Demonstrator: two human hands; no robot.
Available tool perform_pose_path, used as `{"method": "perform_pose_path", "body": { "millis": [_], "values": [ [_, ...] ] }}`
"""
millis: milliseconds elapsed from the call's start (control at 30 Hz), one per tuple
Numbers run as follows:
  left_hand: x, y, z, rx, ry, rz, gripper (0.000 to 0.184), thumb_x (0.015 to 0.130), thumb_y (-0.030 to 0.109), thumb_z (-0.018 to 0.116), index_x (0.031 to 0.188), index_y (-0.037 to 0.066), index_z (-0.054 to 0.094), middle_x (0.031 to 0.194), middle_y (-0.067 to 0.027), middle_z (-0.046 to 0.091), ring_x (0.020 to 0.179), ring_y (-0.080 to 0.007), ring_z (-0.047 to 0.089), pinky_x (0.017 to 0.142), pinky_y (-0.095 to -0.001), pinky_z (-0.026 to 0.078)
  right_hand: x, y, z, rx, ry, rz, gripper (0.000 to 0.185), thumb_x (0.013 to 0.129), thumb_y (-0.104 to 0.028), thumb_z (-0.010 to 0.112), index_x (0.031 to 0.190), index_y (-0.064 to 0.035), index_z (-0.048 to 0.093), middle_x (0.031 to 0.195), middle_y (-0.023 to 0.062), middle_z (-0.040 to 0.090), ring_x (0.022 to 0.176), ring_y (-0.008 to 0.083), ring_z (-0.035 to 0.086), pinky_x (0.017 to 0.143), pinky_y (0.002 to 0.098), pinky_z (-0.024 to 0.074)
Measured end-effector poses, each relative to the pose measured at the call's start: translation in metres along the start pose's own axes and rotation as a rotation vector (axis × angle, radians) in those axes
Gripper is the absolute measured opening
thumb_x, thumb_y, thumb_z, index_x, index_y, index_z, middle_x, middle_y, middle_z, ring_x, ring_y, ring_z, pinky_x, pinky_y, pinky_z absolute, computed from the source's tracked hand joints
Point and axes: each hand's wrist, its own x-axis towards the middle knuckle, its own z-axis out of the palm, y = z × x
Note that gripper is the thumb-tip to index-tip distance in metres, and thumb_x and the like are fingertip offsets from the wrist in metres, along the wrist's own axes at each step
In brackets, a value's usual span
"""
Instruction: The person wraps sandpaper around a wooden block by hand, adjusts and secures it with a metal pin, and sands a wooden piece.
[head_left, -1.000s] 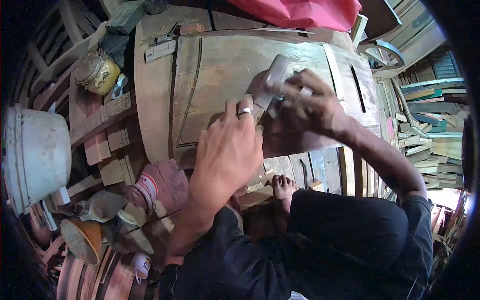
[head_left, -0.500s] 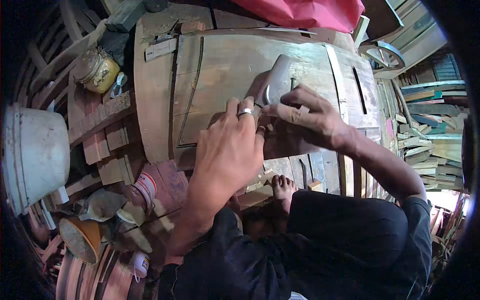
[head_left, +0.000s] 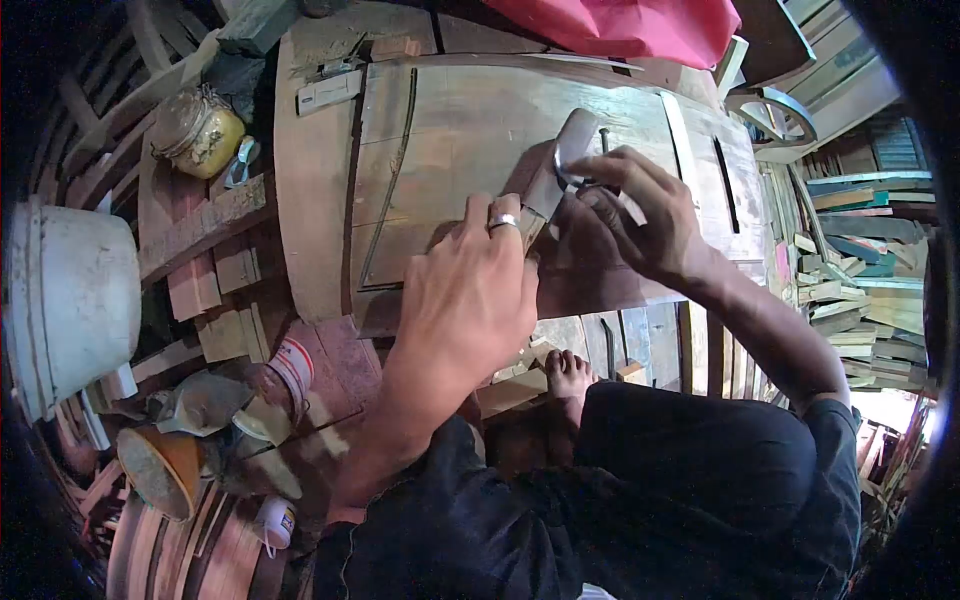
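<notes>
A smooth brown wooden piece with a rounded far end [head_left: 574, 135] slants over the wooden bench top [head_left: 480, 110]. My left hand [head_left: 470, 285], a ring on one finger, is closed around its near end. Beside its right edge, my right hand [head_left: 645, 205] pinches at a thin, shiny curved strip [head_left: 559, 163] that looks like wire or a metal band; the fingertips partly hide it. Just past those fingers a dark nail or bolt [head_left: 604, 138] stands up from the bench.
A thin dark rod [head_left: 395, 180] lies along the bench's left side, near a pale block [head_left: 330, 92]. Left are a jar [head_left: 198, 135], a white bucket [head_left: 80, 300] and an orange container [head_left: 158, 472]. Red cloth [head_left: 630, 30] lies at the back; stacked boards [head_left: 870, 270] stand right.
My right hand has moved from beside my left fingers up and right along the wooden piece, with the shiny strip at its fingertips. My left hand keeps its hold; the view has shifted slightly.
</notes>
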Motion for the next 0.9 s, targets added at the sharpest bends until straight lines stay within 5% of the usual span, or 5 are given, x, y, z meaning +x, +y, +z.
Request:
{"method": "perform_pose_path", "body": {
  "millis": [600,667,733,767,900],
  "values": [
    [-0.002,0.002,-0.002,0.026,0.014,-0.014,0.044,0.095,0.023,0.062,0.13,-0.003,0.052,0.123,-0.0292,0.06,0.104,-0.0498,0.065,0.087,-0.0591,0.051,-0.015,-0.005,0.013,-0.077,-0.083,-0.015,0.048,0.09,-0.005,0.069,0.136,-0.006,0.058,0.101,0.013,0.059,0.088,0.0309,0.064,0.074,0.04,0.0569],
    [-0.002,0.003,-0.002,0.05,0.015,0.002,0.044,0.095,0.023,0.061,0.13,-0.002,0.052,0.124,-0.0288,0.06,0.104,-0.0495,0.065,0.087,-0.0592,0.051,-0.013,-0.016,0.004,-0.033,-0.224,-0.165,0.047,0.091,-0.005,0.067,0.137,-0.0057,0.058,0.102,0.0118,0.06,0.098,0.0313,0.063,0.083,0.0403,0.0547],
    [0.0,0.003,-0.004,-0.009,-0.055,-0.049,0.047,0.095,0.024,0.061,0.133,-0.002,0.051,0.128,-0.0286,0.059,0.106,-0.049,0.065,0.088,-0.0592,0.051,-0.006,0.007,0.005,-0.097,-0.107,-0.264,0.047,0.089,-0.002,0.068,0.136,-0.0042,0.059,0.101,0.0133,0.061,0.094,0.031,0.063,0.081,0.0398,0.055],
    [0.0,0.003,-0.003,-0.011,-0.05,-0.053,0.047,0.095,0.024,0.061,0.133,-0.002,0.051,0.128,-0.0286,0.059,0.106,-0.049,0.065,0.088,-0.0592,0.051,-0.004,0.007,-0.001,-0.008,-0.052,-0.022,0.046,0.089,-0.002,0.068,0.134,-0.0032,0.06,0.1,0.0147,0.062,0.089,0.0309,0.064,0.077,0.04,0.0552],
    [0.0,0.004,-0.003,0.018,-0.028,-0.045,0.047,0.096,0.025,0.061,0.133,-0.002,0.05,0.126,-0.0269,0.059,0.105,-0.0489,0.065,0.087,-0.0605,0.051,-0.006,0.001,0.004,-0.068,-0.045,-0.052,0.042,0.093,-0.005,0.068,0.135,-0.006,0.06,0.098,0.0151,0.059,0.081,0.0285,0.062,0.071,0.0383,0.0547]
  ]
}}
